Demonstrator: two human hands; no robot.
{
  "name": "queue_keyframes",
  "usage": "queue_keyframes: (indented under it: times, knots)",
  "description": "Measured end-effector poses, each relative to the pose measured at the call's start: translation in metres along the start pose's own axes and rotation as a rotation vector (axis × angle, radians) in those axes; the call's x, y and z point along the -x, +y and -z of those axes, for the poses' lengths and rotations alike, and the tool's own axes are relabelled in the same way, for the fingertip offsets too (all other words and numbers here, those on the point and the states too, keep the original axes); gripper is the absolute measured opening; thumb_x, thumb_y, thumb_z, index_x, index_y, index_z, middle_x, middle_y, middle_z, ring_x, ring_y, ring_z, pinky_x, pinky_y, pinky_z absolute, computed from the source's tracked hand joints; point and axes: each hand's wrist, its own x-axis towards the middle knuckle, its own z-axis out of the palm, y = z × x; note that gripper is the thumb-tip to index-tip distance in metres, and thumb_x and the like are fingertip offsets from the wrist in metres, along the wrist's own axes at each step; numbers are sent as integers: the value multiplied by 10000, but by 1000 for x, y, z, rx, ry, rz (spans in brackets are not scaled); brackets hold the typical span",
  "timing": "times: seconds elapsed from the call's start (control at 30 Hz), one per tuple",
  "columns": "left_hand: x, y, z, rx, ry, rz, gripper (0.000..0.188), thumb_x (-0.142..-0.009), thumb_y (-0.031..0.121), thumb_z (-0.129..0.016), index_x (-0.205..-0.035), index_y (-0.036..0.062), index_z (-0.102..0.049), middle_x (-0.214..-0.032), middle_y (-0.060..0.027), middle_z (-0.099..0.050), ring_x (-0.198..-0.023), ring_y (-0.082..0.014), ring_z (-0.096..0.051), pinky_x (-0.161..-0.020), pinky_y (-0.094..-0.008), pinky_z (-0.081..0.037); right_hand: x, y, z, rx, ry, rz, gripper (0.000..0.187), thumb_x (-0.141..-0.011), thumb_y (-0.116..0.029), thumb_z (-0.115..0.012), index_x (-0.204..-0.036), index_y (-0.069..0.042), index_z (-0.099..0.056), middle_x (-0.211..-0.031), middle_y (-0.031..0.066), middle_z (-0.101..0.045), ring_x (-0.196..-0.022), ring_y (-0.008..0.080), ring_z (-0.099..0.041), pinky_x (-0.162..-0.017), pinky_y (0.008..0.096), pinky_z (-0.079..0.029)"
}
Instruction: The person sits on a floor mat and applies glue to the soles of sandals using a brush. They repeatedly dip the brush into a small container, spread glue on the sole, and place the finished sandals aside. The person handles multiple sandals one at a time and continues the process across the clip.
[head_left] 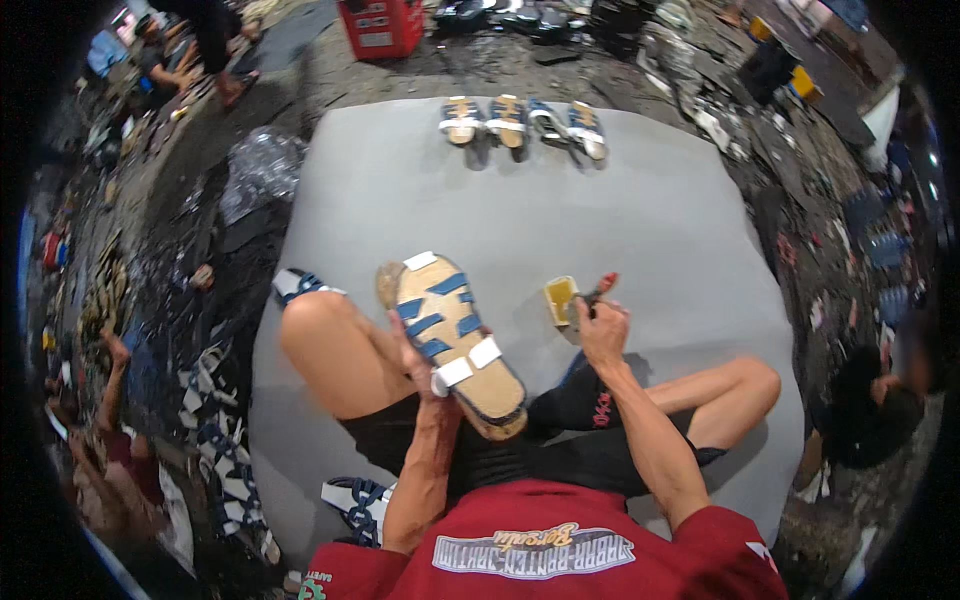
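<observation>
My left hand [413, 358] is wrapped round the side of a sandal [488, 383]. The sandal has a tan insole, blue strap pieces and white strap ends, and is held tilted above my lap with its insole upward. In my right hand [605, 335] is a small brush [606, 284] with a red end, gripped between closed fingers. The brush reaches over a small tub [560, 297] of yellow paste, which stands on the grey mat [400, 200]. Whether the brush tip touches the paste I cannot tell.
Several blue-strapped sandals [508, 120] stand in a row at the mat's far edge. More strapped pieces lie by my left knee, near my left elbow [358, 500] and off the mat's left side [232, 480]. A red box [380, 28] is at the back. People sit at left.
</observation>
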Motion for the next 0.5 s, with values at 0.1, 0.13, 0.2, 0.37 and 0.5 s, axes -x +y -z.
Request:
queue_keyframes:
  times: [0.1, 0.13, 0.2, 0.37, 0.5]
  knots:
    - [-1, 1, -16, 20, 7, 37, 784, -1057, 718, -369, -1324, 19, -600, -1032, -159, -736, -797, -303, -757, -693, -442, -653, -4, 4, 2, -50, 21, -70, 435, -1002, -378, -681, -772, -11, -719, -747, 190, -701, -781, 383, -657, -782, 509, -456]
    - [-4, -2, -16, 47, -23, 43, 789, -1056, 725, -365, -1322, 21, -602, -1021, -154, -735, -789, -295, -753, -683, -433, -649, -7, 9, 0, -64, -75, -139, 440, -1011, -371, -675, -770, -5, -717, -749, 185, -708, -778, 366, -667, -762, 497, -465]
    - [-4, 1, -17, 50, -79, 56, 812, -1028, 758, -401, -1339, 35, -600, -1048, -149, -737, -812, -304, -757, -721, -447, -649, -9, 19, 0, -214, -205, -338, 443, -1031, -364, -663, -795, 6, -720, -778, 156, -724, -779, 307, -682, -729, 458, -482]
    - [4, 0, -24, -91, -109, 110, 941, -1001, 835, -325, -1353, -1, -576, -1049, -170, -722, -803, -300, -757, -672, -424, -646, -44, -38, 90, -1230, -205, -605, 412, -1088, -379, -629, -1036, 13, -743, -924, 16, -730, -844, 89, -632, -777, 317, -500]
    - [21, -9, -30, -177, -156, 293, 923, -1015, 817, -324, -1471, 47, -551, -1271, -162, -714, -1082, -277, -738, -930, -432, -628, -45, -123, 188, -1368, -205, -303, 398, -1104, -348, -616, -1131, 29, -740, -1012, 63, -768, -904, 112, -695, -885, 315, -546]
